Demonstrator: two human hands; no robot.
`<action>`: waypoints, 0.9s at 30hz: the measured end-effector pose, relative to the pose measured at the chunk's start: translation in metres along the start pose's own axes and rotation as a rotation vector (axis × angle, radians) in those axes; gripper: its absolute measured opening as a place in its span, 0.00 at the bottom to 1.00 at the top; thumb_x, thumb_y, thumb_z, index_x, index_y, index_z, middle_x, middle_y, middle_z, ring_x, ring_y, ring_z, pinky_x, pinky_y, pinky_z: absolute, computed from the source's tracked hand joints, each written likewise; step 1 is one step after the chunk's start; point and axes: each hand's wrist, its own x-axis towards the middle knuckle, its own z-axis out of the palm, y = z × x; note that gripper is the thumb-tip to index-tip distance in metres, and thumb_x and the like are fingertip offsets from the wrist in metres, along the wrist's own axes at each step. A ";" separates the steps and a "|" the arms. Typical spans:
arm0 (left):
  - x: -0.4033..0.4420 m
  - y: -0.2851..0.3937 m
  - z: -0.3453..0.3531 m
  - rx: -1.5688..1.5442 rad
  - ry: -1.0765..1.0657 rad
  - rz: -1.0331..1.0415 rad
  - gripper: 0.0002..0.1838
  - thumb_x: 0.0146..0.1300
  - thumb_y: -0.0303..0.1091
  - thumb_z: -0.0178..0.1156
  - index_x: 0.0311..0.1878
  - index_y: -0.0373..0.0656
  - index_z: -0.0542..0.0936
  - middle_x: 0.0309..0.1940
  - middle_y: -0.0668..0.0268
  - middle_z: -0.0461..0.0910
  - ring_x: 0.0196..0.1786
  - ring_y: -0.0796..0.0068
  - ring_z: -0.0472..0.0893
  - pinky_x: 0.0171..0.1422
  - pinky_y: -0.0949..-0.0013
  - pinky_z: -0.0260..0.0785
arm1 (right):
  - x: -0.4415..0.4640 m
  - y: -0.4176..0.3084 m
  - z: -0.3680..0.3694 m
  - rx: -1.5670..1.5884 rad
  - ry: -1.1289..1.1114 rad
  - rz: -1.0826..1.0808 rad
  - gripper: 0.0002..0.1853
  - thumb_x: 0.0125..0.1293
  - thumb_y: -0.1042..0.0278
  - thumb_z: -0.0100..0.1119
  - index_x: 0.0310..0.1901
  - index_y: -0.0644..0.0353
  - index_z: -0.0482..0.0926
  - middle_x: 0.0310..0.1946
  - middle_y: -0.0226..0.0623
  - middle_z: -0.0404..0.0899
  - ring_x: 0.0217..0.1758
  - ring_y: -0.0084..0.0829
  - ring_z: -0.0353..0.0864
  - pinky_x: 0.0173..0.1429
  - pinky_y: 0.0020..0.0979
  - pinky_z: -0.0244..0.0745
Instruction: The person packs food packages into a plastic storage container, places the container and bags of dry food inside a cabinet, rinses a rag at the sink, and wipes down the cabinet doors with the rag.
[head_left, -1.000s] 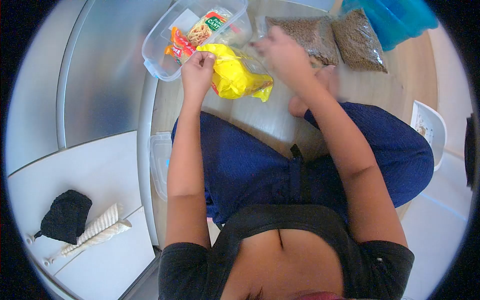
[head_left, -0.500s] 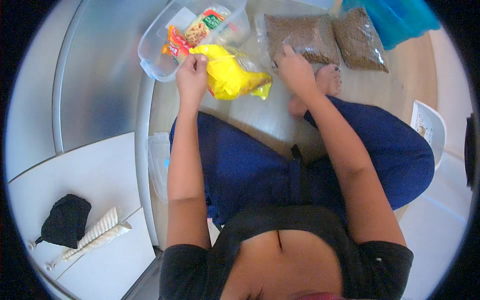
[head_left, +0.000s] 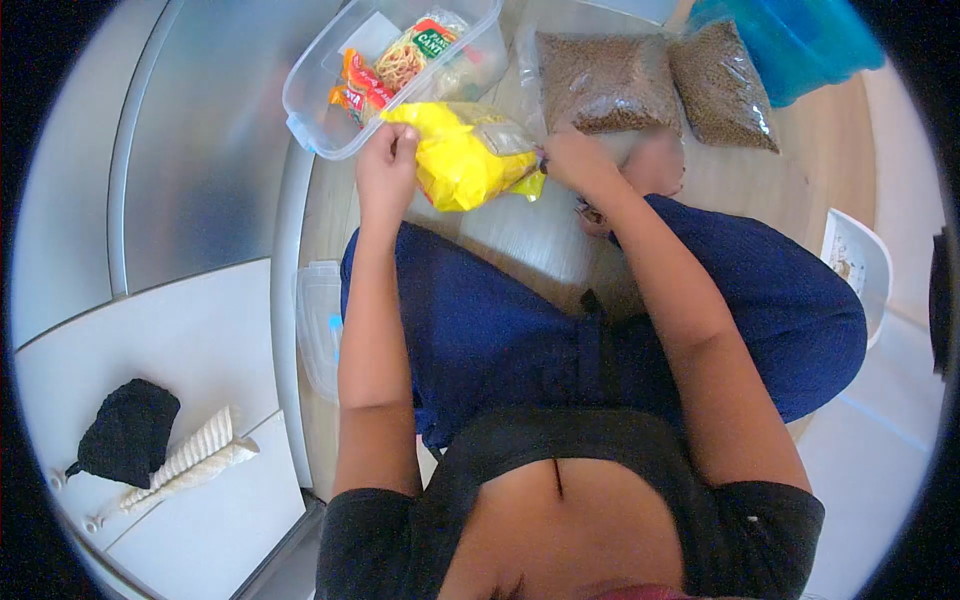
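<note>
Yellow bag (head_left: 464, 163) by the edge of the tub (head_left: 320, 104), floor (head_left: 512, 248) showing below. My left hand (head_left: 387, 165) pinches 1 corner; right hand (head_left: 580, 161) is at the other end, can't tell if gripping.

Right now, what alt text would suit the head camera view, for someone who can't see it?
The left hand grips one end of a yellow packet; the right hand is at its other end, though contact is unclear. Ahead on the floor, an open clear tub holds food packets, left of two clear bags of brown pellets.
</note>
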 end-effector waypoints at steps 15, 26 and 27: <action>-0.078 0.006 -0.009 -0.116 0.127 -0.221 0.09 0.63 0.32 0.53 0.33 0.35 0.75 0.28 0.60 0.76 0.31 0.73 0.75 0.40 0.71 0.66 | 0.094 -0.026 0.001 0.598 -0.070 -0.164 0.14 0.49 0.54 0.63 0.30 0.57 0.79 0.27 0.36 0.80 0.28 0.29 0.76 0.36 0.32 0.72; -0.083 0.010 -0.016 -0.191 0.134 -0.277 0.07 0.62 0.29 0.53 0.33 0.34 0.75 0.28 0.60 0.75 0.31 0.71 0.75 0.40 0.71 0.66 | 0.099 -0.056 0.000 -0.117 0.115 -0.260 0.15 0.54 0.53 0.57 0.39 0.52 0.80 0.35 0.36 0.81 0.41 0.34 0.80 0.47 0.35 0.72; -0.081 0.010 -0.017 -0.183 0.132 -0.268 0.07 0.62 0.29 0.53 0.32 0.35 0.75 0.28 0.60 0.75 0.31 0.70 0.75 0.40 0.71 0.66 | 0.087 -0.064 -0.020 -0.244 0.141 -0.267 0.15 0.55 0.52 0.57 0.41 0.50 0.80 0.36 0.37 0.81 0.42 0.35 0.80 0.48 0.36 0.72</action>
